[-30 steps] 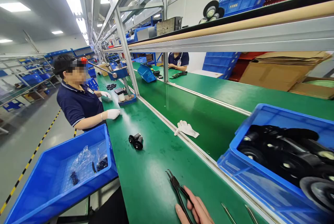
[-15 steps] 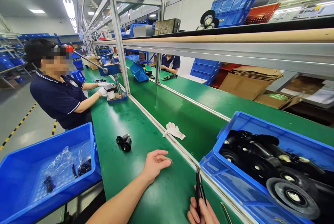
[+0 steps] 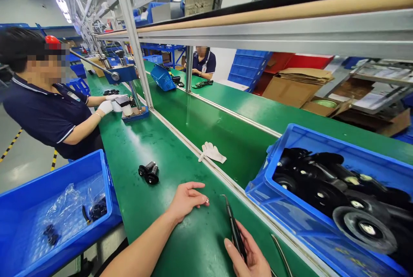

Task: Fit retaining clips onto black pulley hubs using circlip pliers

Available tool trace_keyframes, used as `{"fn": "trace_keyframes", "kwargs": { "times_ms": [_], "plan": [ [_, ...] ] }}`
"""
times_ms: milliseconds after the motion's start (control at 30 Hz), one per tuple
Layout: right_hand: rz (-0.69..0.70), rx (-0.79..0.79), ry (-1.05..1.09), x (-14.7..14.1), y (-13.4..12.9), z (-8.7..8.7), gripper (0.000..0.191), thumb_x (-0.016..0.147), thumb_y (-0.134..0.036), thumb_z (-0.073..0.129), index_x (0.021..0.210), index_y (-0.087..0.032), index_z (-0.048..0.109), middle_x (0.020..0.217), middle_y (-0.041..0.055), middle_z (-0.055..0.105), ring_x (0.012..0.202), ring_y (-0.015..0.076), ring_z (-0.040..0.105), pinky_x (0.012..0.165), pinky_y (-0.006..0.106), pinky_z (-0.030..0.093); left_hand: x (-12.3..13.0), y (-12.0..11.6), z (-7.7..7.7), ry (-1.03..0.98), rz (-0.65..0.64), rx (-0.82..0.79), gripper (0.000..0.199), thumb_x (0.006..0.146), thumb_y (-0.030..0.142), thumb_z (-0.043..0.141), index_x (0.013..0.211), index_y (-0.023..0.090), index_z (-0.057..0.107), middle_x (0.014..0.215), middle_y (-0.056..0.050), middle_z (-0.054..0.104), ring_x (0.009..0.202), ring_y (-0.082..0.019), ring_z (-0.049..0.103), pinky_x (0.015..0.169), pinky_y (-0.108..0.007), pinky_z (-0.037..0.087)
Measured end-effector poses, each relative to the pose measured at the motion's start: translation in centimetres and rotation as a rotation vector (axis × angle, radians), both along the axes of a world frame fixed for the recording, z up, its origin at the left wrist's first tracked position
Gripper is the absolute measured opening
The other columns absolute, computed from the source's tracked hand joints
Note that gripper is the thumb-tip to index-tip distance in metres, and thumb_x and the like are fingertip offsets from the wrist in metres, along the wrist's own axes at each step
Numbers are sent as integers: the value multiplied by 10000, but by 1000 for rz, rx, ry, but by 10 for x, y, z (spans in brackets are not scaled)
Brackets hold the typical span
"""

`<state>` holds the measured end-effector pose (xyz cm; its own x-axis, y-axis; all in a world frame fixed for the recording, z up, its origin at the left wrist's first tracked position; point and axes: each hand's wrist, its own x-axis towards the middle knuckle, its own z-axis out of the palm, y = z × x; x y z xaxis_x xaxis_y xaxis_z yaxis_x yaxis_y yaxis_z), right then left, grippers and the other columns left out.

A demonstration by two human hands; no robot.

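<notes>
My left hand (image 3: 187,201) hovers over the near green bench (image 3: 190,247), thumb drawn in to the fingers. A tiny shiny bit shows at the thumb tip, too small to name. In my right hand (image 3: 253,253) are black-handled pliers (image 3: 236,232) with a thin metal tip bent to one side, pointing away from me toward the left hand's fingertips. Tip and left hand are apart. Beyond my left hand stand several black cylindrical parts with round flanges (image 3: 150,173). A curved metal rod (image 3: 281,253) lies right of my right hand, partly cut off.
On the right, a blue crate (image 3: 269,169) holds many black disc-ended parts (image 3: 322,195). Another blue crate (image 3: 108,182) at left contains plastic bags and small black pieces. A white glove (image 3: 213,152) lies by the metal rail (image 3: 180,137). A gloved co-worker (image 3: 38,105) handles a blue press (image 3: 124,75).
My right hand has turned the pliers, so the tip now leans left toward my left hand. The left hand has stayed in nearly the same pose. The whole view has shifted slightly.
</notes>
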<state>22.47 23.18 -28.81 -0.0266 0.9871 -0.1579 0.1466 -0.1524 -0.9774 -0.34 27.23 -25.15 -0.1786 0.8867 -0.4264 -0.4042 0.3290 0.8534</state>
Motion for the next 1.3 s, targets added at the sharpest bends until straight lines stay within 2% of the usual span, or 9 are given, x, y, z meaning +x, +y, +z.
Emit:
{"fn": "trace_keyframes", "kwargs": {
  "times_ms": [100, 167, 233, 367, 467, 633, 800, 1100, 1300],
  "plan": [
    [75, 137, -213, 15, 4, 11, 696, 814, -662, 805, 1303, -176, 703, 879, 42, 645, 691, 150, 633, 617, 215, 563, -1, -1, 4, 46, 10, -70, 737, 528, 414, 995, 1126, 80, 723, 748, -122, 799, 742, -263, 766, 630, -287, 444],
    [67, 244, -367, 22, 2, 13, 658, 880, -646, 753, 1353, -195, 673, 851, 20, 584, 558, 105, 510, 522, 205, 491, 0, -2, 7, 66, 2, -107, 684, 527, 370, 978, 1093, 73, 733, 738, -127, 797, 730, -256, 762, 625, -283, 445],
    [104, 335, -458, 26, -3, 12, 591, 946, -602, 701, 1394, -222, 633, 878, 18, 565, 517, 93, 434, 485, 218, 446, 1, -3, 8, 95, -11, -116, 640, 546, 349, 958, 1079, 68, 741, 737, -132, 799, 717, -241, 754, 626, -280, 451],
    [243, 478, -486, 29, -6, 9, 475, 1014, -518, 642, 1427, -288, 596, 894, 19, 562, 612, 119, 531, 508, 214, 442, 4, -7, 9, 145, -51, -102, 619, 602, 353, 939, 1115, 69, 740, 751, -135, 806, 699, -219, 743, 627, -274, 466],
    [287, 443, -482, 31, -4, 9, 471, 1034, -514, 610, 1457, -310, 574, 882, 17, 553, 694, 140, 587, 553, 213, 476, 3, -8, 9, 148, -107, -101, 640, 606, 362, 955, 1136, 78, 734, 749, -128, 807, 716, -232, 757, 610, -267, 465],
    [304, 463, -468, 34, -1, 6, 498, 1005, -486, 662, 1460, -309, 567, 883, 8, 556, 691, 127, 586, 579, 195, 506, 0, -7, 9, 156, -153, -106, 605, 634, 347, 944, 1139, 91, 729, 770, -129, 813, 715, -228, 764, 600, -258, 460],
    [350, 528, -505, 35, -1, 7, 477, 1024, -420, 635, 1475, -300, 535, 901, 1, 566, 749, 125, 623, 658, 202, 528, 0, -6, 9, 153, -141, -122, 568, 619, 311, 932, 1106, 91, 740, 759, -118, 810, 681, -205, 746, 590, -252, 462],
    [364, 555, -579, 35, -1, 6, 476, 1033, -420, 608, 1483, -286, 532, 919, 10, 588, 749, 131, 653, 643, 203, 540, 1, -5, 11, 129, -127, -125, 611, 585, 356, 971, 1080, 83, 739, 754, -134, 805, 660, -208, 737, 583, -254, 461],
    [340, 520, -540, 33, -1, 8, 480, 1038, -446, 602, 1478, -265, 540, 912, 22, 583, 752, 138, 642, 640, 204, 536, 0, -5, 10, 113, -129, -128, 647, 593, 405, 985, 1091, 82, 729, 775, -139, 811, 703, -222, 766, 596, -250, 479]
  ]
}}
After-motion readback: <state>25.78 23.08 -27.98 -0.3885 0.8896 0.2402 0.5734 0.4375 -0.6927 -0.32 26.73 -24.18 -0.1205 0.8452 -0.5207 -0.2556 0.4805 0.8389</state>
